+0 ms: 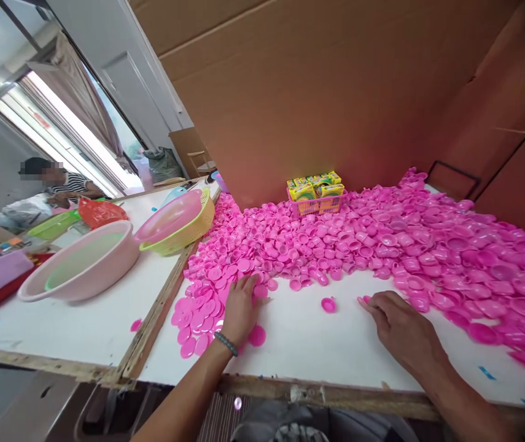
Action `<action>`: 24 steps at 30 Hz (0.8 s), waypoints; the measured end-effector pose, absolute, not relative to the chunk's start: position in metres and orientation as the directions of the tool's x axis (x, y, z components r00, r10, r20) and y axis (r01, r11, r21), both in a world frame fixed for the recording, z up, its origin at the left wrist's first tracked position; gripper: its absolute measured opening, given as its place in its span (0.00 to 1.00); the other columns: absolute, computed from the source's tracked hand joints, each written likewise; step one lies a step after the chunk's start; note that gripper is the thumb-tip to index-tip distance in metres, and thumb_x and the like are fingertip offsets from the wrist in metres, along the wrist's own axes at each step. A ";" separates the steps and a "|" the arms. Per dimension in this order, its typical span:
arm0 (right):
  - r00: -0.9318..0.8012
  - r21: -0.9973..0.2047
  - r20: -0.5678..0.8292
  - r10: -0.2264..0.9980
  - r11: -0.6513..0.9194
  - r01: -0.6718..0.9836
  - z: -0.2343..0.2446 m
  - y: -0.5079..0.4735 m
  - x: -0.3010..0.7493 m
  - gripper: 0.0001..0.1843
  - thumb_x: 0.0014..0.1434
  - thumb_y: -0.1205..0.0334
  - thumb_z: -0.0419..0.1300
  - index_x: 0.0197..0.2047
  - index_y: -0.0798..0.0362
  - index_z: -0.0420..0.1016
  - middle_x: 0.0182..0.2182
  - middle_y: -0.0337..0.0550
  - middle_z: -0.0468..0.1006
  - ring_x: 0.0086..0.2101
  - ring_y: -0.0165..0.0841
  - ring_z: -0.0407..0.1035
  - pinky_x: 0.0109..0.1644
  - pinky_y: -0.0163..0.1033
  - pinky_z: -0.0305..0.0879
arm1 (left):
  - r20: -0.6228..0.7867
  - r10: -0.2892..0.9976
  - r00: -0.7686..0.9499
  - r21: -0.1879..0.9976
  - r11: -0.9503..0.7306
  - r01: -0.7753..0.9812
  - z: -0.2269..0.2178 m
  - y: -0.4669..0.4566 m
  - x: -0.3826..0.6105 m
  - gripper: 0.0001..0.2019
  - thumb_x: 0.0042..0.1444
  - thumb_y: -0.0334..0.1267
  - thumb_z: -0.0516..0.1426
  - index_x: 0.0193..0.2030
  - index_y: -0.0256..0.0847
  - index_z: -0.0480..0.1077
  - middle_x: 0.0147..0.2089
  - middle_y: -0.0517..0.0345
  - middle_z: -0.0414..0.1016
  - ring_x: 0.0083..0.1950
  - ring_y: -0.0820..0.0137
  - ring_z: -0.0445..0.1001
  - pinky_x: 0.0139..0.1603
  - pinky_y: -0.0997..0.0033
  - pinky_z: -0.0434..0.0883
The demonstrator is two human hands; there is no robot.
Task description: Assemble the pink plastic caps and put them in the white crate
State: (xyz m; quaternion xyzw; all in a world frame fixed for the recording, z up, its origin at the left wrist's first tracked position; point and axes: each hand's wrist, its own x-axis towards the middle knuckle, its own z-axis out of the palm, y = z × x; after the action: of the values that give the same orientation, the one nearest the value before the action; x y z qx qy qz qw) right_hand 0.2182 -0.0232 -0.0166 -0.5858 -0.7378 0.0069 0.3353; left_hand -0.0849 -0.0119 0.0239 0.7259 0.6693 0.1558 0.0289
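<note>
Bench (308,356), front side: right hand (403,325), thumb and finger pinching small pink piece (364,299); left hand (240,307), fingers loosely spread over discs (196,314). Lone cup (329,305) between, right hand nearer; long axis unclear. Cup pile (382,245) toward back edge.

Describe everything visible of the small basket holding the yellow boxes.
The basket is rectangular and upright, with a pink rim and openwork sides that look like plastic. It holds yellow-and-green boxes, some rising above the rim. Pink pieces crowd around its base, and a cardboard wall stands behind it. Neither the left hand nor the right hand touches it.
</note>
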 end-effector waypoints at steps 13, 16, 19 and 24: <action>-0.143 -0.470 0.409 0.901 0.343 0.813 -0.007 -0.028 0.213 0.12 0.61 0.63 0.46 0.27 0.52 0.63 0.29 0.42 0.68 0.32 0.31 0.64 0.34 0.34 0.59 | 0.305 0.922 0.241 0.242 -0.320 0.916 0.038 -0.021 -0.047 0.10 0.56 0.37 0.51 0.41 0.39 0.70 0.43 0.52 0.72 0.46 0.63 0.65 0.50 0.63 0.62; -0.157 -0.477 0.374 0.914 0.335 0.812 -0.008 -0.028 0.213 0.12 0.61 0.65 0.47 0.27 0.52 0.64 0.29 0.42 0.68 0.31 0.30 0.64 0.34 0.34 0.59 | 0.234 0.920 0.316 0.281 -0.375 0.883 0.041 -0.025 -0.025 0.09 0.56 0.38 0.51 0.39 0.39 0.70 0.39 0.53 0.72 0.43 0.65 0.66 0.44 0.67 0.64; -0.176 -0.488 0.329 0.928 0.327 0.809 -0.009 -0.029 0.213 0.10 0.60 0.65 0.48 0.28 0.53 0.65 0.30 0.42 0.68 0.32 0.31 0.64 0.34 0.34 0.59 | 0.169 0.930 0.327 0.322 -0.365 0.874 0.040 -0.024 -0.008 0.09 0.54 0.39 0.53 0.39 0.39 0.69 0.38 0.53 0.71 0.40 0.66 0.68 0.39 0.70 0.64; -0.253 -0.608 0.355 0.900 0.427 0.669 0.002 -0.034 0.208 0.10 0.61 0.64 0.48 0.31 0.53 0.67 0.31 0.43 0.69 0.33 0.31 0.65 0.37 0.35 0.61 | 0.113 0.966 0.231 0.302 -0.255 0.919 0.041 -0.021 -0.019 0.08 0.55 0.39 0.51 0.37 0.39 0.68 0.34 0.55 0.69 0.33 0.69 0.68 0.32 0.72 0.62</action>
State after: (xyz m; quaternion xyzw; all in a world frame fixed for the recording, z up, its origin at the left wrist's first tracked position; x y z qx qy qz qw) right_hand 0.2083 -0.0336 0.0015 -0.5075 -0.7730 0.1695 0.3408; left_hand -0.0188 -0.0214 0.0405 0.7797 0.6044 0.1389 0.0860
